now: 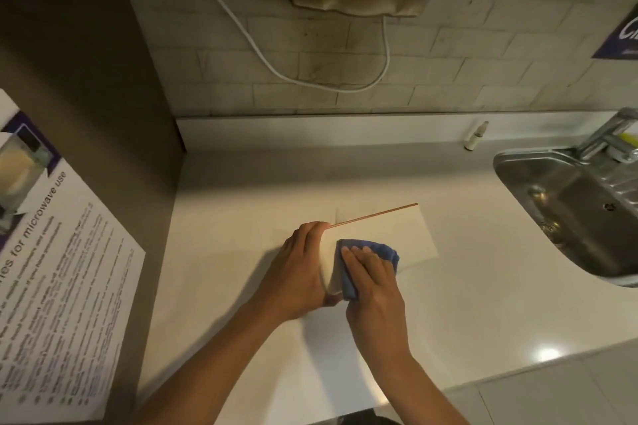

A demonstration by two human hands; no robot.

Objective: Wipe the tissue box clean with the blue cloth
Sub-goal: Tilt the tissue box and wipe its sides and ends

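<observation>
Pale counter (448, 304), sink (538, 166) right. I steady box (390, 235), left hand (297, 272) gripping end; right hand (373, 281) flat, pressing cloth (379, 250). Advice: long even strokes, firm brace.

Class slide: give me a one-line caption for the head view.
Left hand steadies the tissue box on the counter while the right hand presses the blue cloth against it.
</observation>
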